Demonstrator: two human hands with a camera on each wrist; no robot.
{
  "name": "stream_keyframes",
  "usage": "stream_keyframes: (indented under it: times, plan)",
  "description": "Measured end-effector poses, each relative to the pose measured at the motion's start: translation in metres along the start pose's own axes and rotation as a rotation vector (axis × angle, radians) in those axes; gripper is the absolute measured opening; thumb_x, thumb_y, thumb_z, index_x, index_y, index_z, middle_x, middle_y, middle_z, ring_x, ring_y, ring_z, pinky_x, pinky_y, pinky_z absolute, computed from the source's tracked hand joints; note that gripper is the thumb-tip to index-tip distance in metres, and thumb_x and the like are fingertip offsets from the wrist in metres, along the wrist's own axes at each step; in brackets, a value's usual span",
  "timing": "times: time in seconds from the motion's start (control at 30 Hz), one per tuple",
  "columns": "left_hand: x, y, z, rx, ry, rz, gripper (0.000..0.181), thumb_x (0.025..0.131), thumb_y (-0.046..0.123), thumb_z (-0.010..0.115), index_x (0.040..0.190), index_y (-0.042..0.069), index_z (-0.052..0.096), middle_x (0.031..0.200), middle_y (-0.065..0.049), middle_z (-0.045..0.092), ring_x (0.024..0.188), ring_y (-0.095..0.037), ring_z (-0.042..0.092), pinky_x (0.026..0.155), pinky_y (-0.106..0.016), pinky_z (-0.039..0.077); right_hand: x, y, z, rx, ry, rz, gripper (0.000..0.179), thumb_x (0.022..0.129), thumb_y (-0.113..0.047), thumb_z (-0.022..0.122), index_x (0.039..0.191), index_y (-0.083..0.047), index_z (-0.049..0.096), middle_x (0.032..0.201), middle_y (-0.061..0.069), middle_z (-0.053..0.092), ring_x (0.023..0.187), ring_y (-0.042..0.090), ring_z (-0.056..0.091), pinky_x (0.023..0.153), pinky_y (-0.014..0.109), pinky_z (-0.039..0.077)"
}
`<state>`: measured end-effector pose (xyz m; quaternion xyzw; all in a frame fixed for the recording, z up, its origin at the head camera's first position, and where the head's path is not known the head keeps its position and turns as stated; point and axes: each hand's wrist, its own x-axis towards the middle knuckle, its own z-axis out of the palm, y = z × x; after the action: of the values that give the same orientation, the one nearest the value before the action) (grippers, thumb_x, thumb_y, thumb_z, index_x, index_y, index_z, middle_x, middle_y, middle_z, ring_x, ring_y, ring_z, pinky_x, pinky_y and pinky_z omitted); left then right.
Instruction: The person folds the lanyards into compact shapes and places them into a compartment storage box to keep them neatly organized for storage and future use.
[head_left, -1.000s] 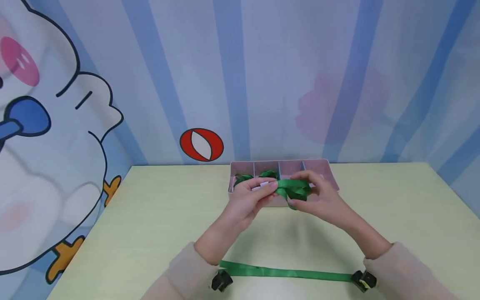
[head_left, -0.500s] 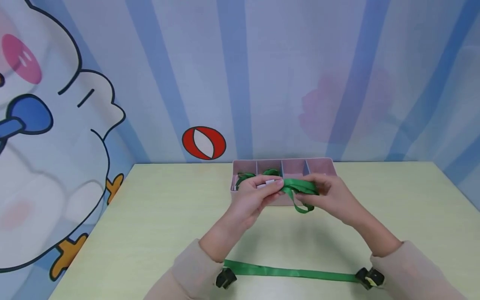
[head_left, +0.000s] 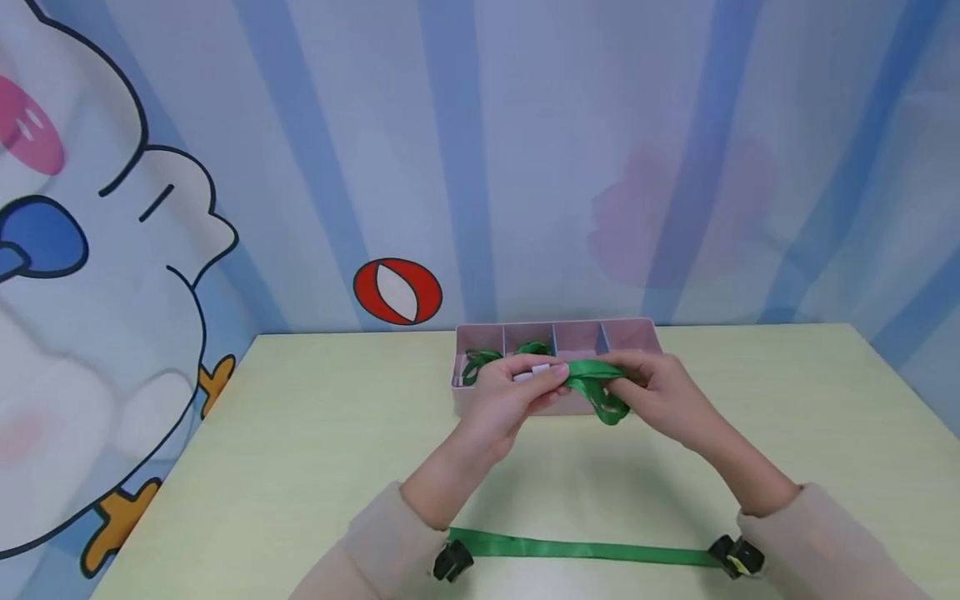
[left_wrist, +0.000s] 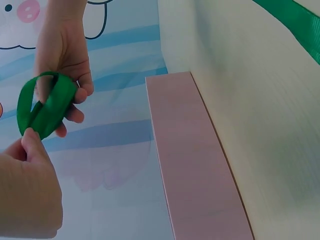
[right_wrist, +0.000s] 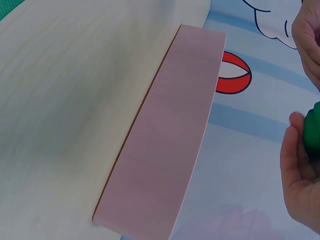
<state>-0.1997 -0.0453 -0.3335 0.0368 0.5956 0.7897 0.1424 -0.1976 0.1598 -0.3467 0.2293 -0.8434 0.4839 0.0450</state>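
A looped bundle of green satin ribbon (head_left: pixel 603 398) is held between both hands in front of a pink box. My left hand (head_left: pixel 506 396) pinches its left end between thumb and fingers, beside a small white piece (head_left: pixel 534 372). My right hand (head_left: pixel 663 396) grips the loops from the right, one loop drooping below its thumb. In the left wrist view the right hand (left_wrist: pixel 62 55) has fingers within the ribbon loops (left_wrist: pixel 52 107), while the left hand (left_wrist: pixel 32 195) pinches below. The right wrist view catches only the bundle's edge (right_wrist: pixel 312 132) by the right hand (right_wrist: pixel 300 185).
Behind the hands stands the pink divided box (head_left: pixel 573 406), with green ribbon bundles (head_left: pixel 480 364) in its two left compartments. A flat green ribbon (head_left: pixel 585 550) stretches along the near side of the pale table (head_left: pixel 337 433), between black blocks (head_left: pixel 453 560) near the cuffs. A patterned wall rises behind.
My right fingers have closed in from a wider spread, and the thumb has moved onto the loops. A loop now hangs lower; my left hand keeps its pinch.
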Motion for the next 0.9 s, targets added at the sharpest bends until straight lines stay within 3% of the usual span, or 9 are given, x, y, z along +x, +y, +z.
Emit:
stream_keyframes:
  times: [0.13, 0.27, 0.37, 0.43, 0.53, 0.67, 0.77, 0.9]
  plan:
    - [-0.001, -0.001, -0.002, 0.006, 0.015, 0.011, 0.027, 0.085, 0.007, 0.067, 0.107, -0.008, 0.065, 0.089, -0.011, 0.063, 0.069, -0.011, 0.066, 0.078, -0.027, 0.053, 0.004, 0.000, 0.003, -0.113, 0.058, 0.007, 0.021, 0.088, 0.003, 0.054, 0.104, -0.004, 0.067, 0.088, 0.008, 0.066, 0.065, 0.013, 0.061, 0.054, 0.026, 0.049]
    - [-0.002, -0.003, -0.003, -0.007, 0.021, -0.006, 0.027, 0.085, 0.008, 0.067, 0.107, -0.008, 0.065, 0.086, -0.009, 0.064, 0.068, -0.010, 0.065, 0.075, -0.024, 0.054, 0.003, 0.001, 0.000, -0.077, 0.052, 0.075, 0.018, 0.086, 0.003, 0.058, 0.101, -0.001, 0.066, 0.093, 0.011, 0.066, 0.078, 0.016, 0.066, 0.062, 0.027, 0.053]
    - [-0.004, -0.004, -0.004, -0.014, 0.023, -0.005, 0.028, 0.085, 0.008, 0.067, 0.108, -0.008, 0.065, 0.086, -0.008, 0.064, 0.068, -0.010, 0.065, 0.076, -0.024, 0.053, 0.001, 0.003, -0.004, 0.069, 0.014, 0.122, 0.017, 0.088, -0.001, 0.058, 0.104, 0.003, 0.064, 0.097, 0.010, 0.064, 0.084, 0.017, 0.065, 0.067, 0.028, 0.054]
    - [-0.005, -0.004, -0.005, -0.014, 0.025, 0.002, 0.028, 0.086, 0.008, 0.066, 0.108, -0.008, 0.064, 0.085, -0.007, 0.063, 0.067, -0.009, 0.065, 0.076, -0.024, 0.053, 0.000, 0.005, -0.006, 0.196, -0.002, 0.118, 0.015, 0.090, -0.003, 0.059, 0.103, -0.002, 0.066, 0.097, 0.005, 0.063, 0.086, 0.014, 0.063, 0.070, 0.027, 0.054]
    - [-0.005, -0.005, -0.005, -0.033, 0.014, 0.000, 0.027, 0.086, 0.006, 0.066, 0.108, -0.009, 0.064, 0.083, -0.007, 0.063, 0.067, -0.009, 0.065, 0.073, -0.021, 0.054, -0.001, 0.009, -0.009, 0.503, -0.047, 0.011, 0.020, 0.093, 0.000, 0.054, 0.101, -0.011, 0.069, 0.096, -0.003, 0.064, 0.089, 0.010, 0.061, 0.079, 0.024, 0.052]
    - [-0.003, -0.008, 0.000, -0.096, -0.046, -0.025, 0.027, 0.088, 0.004, 0.063, 0.110, -0.011, 0.062, 0.081, -0.005, 0.063, 0.066, -0.009, 0.065, 0.072, -0.020, 0.053, 0.002, 0.012, -0.009, 0.904, -0.202, -0.146, 0.032, 0.096, 0.003, 0.043, 0.105, -0.014, 0.068, 0.094, -0.003, 0.066, 0.091, 0.011, 0.062, 0.088, 0.026, 0.048]
    - [-0.002, -0.008, 0.002, -0.131, -0.065, -0.029, 0.026, 0.088, 0.003, 0.062, 0.110, -0.012, 0.061, 0.078, -0.003, 0.065, 0.065, -0.008, 0.065, 0.070, -0.018, 0.053, 0.005, 0.010, -0.007, 1.011, -0.286, -0.161, 0.029, 0.099, -0.002, 0.039, 0.108, -0.012, 0.065, 0.086, -0.004, 0.065, 0.084, 0.010, 0.060, 0.083, 0.025, 0.047]
    - [-0.003, -0.006, 0.002, -0.129, -0.041, 0.003, 0.024, 0.088, 0.003, 0.062, 0.108, -0.012, 0.061, 0.073, -0.003, 0.066, 0.064, -0.008, 0.065, 0.068, -0.018, 0.054, 0.005, 0.008, -0.005, 1.029, -0.336, -0.122, 0.029, 0.101, -0.007, 0.035, 0.108, -0.013, 0.063, 0.078, -0.007, 0.062, 0.077, 0.008, 0.055, 0.079, 0.025, 0.042]
